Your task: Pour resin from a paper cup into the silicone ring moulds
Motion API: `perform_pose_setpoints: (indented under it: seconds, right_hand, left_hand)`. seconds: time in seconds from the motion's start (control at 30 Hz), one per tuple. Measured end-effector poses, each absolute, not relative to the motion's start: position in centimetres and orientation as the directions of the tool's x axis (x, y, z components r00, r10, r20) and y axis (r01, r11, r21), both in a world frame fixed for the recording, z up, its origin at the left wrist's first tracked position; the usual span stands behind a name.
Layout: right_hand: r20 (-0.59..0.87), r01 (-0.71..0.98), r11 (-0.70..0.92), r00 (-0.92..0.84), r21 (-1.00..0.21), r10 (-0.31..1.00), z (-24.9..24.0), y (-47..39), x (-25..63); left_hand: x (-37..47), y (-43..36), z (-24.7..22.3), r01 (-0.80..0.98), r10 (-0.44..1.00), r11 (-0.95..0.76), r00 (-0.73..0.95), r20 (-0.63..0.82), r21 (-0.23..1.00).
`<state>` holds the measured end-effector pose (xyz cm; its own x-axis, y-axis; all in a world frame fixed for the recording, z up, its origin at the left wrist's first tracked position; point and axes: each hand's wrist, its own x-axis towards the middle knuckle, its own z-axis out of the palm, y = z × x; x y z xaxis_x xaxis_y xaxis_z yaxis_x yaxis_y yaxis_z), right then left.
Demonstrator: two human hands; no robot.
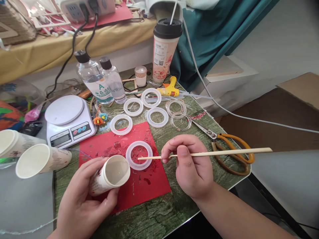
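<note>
larger bottle is labelled with a capital "a" and chinese characters; clear liquid is contained. paper cup is held tilted in fingers of left hand, contents unclear. stick is pinched by fingers of right hand, tip over white ring on red sheet. scissors are partly overlapped by stick.

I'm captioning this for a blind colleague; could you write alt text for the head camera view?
A person's left hand holds a tilted paper cup while the right hand holds a thin wooden stick, its tip over a pale ring on a red sheet. Around them on the table are more rings, a scale, two bottles and scissors.
</note>
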<state>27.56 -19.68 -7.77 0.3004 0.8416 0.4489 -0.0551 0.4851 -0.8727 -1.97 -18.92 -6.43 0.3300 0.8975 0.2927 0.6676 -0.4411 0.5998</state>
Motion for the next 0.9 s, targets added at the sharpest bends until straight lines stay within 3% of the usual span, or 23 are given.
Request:
perform_pose_setpoints:
  seconds: [0.9]
  right_hand:
    - [0.449, -0.105, 0.495, 0.288, -0.863, 0.846, -7.68, -19.78, 27.53]
  left_hand:
    - [-2.69, -19.14, -6.93, 0.688, 0.920, -0.390, 0.267, 0.286, 0.612]
